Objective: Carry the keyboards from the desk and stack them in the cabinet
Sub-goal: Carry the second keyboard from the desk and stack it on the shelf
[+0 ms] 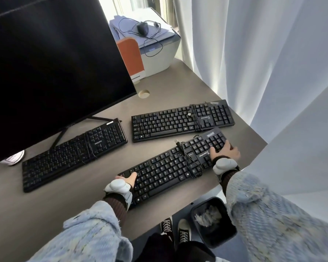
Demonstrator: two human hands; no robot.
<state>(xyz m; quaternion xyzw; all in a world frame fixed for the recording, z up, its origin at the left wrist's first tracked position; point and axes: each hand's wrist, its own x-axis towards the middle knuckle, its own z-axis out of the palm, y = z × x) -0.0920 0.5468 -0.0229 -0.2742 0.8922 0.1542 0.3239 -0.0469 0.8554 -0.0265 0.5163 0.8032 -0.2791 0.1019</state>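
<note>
Three black keyboards lie on the grey desk (159,87), each with its cable wrapped around it. The nearest keyboard (169,169) lies at an angle along the front edge. My left hand (128,181) grips its left end, thumb on the keys. My right hand (222,149) grips its right end over the number pad. A second keyboard (180,121) lies behind it, near the right edge. A third, a Philips keyboard (72,154), sits to the left, partly under the monitor. No cabinet is in view.
A large dark monitor (51,72) on a stand fills the upper left. A printer (155,44) with a mouse and cable on top stands at the far end. White curtains hang on the right. A black waste bin (214,222) sits on the floor by my shoes.
</note>
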